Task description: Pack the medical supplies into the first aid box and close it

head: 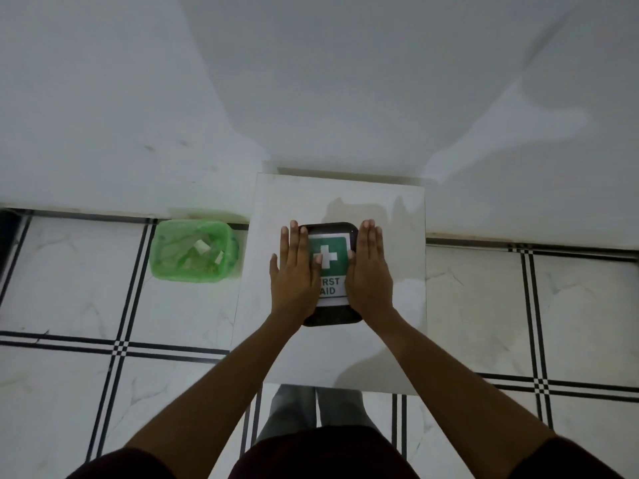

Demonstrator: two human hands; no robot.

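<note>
The first aid box is black with a white label showing a green square, a white cross and the words FIRST AID. It lies flat with its lid down on the white table. My left hand rests flat on the lid's left side, fingers extended and together. My right hand lies flat on the lid's right side in the same way. Both palms press on the lid and cover parts of the label. No loose medical supplies show on the table.
A green plastic basket lined with a bag and holding paper scraps stands on the tiled floor left of the table. A white wall rises just behind the table. My legs show below the table's near edge.
</note>
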